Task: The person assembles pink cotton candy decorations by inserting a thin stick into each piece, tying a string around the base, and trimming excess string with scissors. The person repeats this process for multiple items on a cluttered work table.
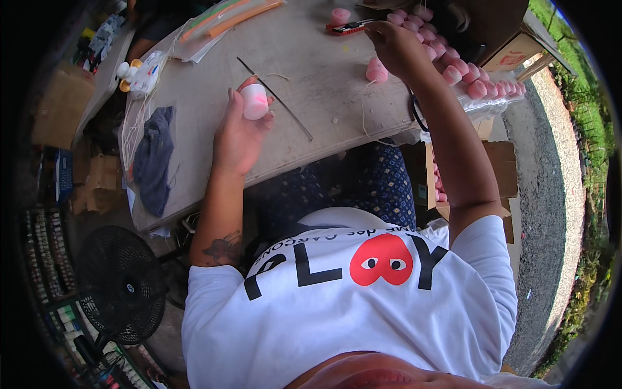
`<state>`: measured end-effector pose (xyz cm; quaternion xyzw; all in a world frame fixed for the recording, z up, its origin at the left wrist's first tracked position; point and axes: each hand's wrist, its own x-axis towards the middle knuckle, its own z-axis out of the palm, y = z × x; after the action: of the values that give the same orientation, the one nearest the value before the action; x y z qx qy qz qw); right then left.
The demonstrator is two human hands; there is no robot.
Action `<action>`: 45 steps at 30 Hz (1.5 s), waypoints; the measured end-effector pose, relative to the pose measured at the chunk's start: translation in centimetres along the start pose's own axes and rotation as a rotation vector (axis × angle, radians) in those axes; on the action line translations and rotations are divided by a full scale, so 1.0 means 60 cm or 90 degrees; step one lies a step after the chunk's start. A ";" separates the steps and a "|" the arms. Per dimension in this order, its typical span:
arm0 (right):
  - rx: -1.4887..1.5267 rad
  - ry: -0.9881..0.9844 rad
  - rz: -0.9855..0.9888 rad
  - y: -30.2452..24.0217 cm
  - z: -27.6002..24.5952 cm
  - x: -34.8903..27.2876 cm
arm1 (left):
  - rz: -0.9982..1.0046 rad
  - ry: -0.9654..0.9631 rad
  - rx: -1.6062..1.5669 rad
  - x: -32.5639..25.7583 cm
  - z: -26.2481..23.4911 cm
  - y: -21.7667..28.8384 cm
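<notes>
Between my hands [240, 133] the worktop [311, 71] carries a thin rod [275, 99]. Left hand grips a small white-pink cup [254, 102]; right hand [394, 47] is pinched closed on a string [367, 107] beside the pink cups [463, 68]. Threading seems underway; aligning comes next.

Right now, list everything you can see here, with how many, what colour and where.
table: one, grey-brown, in front of the person
pink cups: many, pink, stacked in rows at the table's far right
pink cup: one, on the table just below the right hand
cutter: one, red and black, far edge of table
thin rod: one, dark, lying across the table
cloth: one, grey, left end of table
fan: one, black, on the floor at lower left
cardboard box: one, brown, under the table at right
left hand: holds a white cup
right hand: reaching near the cups, fingers bent
</notes>
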<state>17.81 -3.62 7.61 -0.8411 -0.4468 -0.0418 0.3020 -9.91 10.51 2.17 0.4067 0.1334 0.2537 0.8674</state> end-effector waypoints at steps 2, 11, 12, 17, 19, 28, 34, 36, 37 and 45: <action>-0.053 -0.145 0.072 0.032 0.033 0.073 | -0.007 -0.006 0.021 0.003 0.020 -0.012; -0.152 -0.196 0.240 0.054 0.121 0.151 | 0.039 0.002 0.234 -0.033 0.009 -0.026; -0.151 -0.164 0.222 0.076 0.132 0.166 | 0.039 0.002 0.250 -0.031 0.004 -0.029; -0.107 -0.061 0.317 0.077 0.147 0.195 | 0.051 -0.001 0.267 -0.029 0.002 -0.032; -0.109 -0.090 0.297 0.064 0.145 0.198 | 0.075 0.016 0.256 -0.029 0.000 -0.034; -0.119 -0.216 0.354 0.108 0.136 0.213 | 0.123 -0.033 0.295 -0.026 -0.006 -0.039; 0.480 -0.084 0.172 -0.003 0.024 0.050 | 0.067 -0.039 0.245 -0.032 -0.005 -0.033; 0.548 -0.300 0.065 -0.056 -0.029 -0.044 | 0.082 -0.036 0.264 -0.035 -0.006 -0.035; 0.553 -0.368 0.050 -0.061 -0.038 -0.091 | 0.088 -0.037 0.274 -0.037 -0.006 -0.036; 0.681 -0.375 0.165 -0.068 -0.044 -0.299 | -0.026 -0.119 0.277 -0.071 0.014 -0.042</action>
<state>4.46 -16.36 5.62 -0.5973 -0.3645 0.4586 0.5478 -12.28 6.26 0.84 0.6032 0.1121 0.1621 0.7729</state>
